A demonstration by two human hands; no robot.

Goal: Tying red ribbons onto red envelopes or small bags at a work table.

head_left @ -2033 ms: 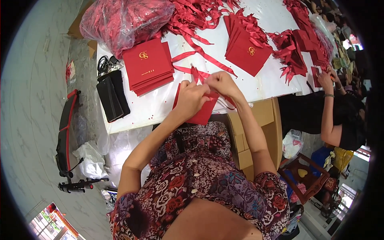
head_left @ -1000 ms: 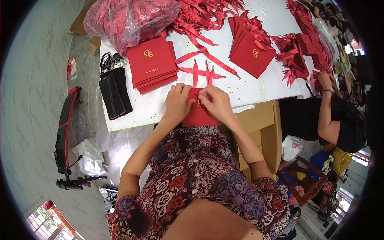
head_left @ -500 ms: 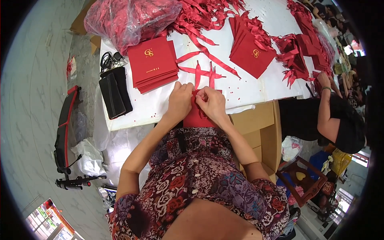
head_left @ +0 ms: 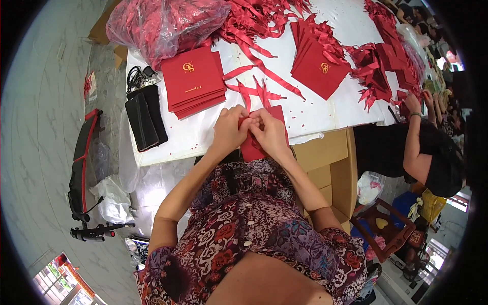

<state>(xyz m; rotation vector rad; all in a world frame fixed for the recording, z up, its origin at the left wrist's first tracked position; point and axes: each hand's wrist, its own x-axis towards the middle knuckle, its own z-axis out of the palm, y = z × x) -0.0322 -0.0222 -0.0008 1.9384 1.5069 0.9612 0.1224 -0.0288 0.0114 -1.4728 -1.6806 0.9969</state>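
Note:
At the table's near edge, a flat red paper bag (head_left: 251,150) lies partly over my lap, with its far right corner showing beyond my fingers. My left hand (head_left: 231,128) is closed on the bag's left side. My right hand (head_left: 269,132) is closed in a pinch on the red ribbon (head_left: 262,92) at the bag. Both sets of fingertips meet over the bag, covering the exact spot where the ribbon is gripped. Two loops of this ribbon extend away from me onto the white tabletop.
A stack of red bags (head_left: 195,81) lies left, beside a black phone case (head_left: 141,122). Behind are a plastic bag of red ribbons (head_left: 168,25) and loose ribbons (head_left: 254,20). Ribboned bags (head_left: 321,66) lie right. An open cardboard box (head_left: 325,152) and another person's arm (head_left: 414,132) are at right.
The bag has turned slightly, its far right corner now more exposed. My left and right fingertips have come together over it, and the ribbon loops have tilted and crossed.

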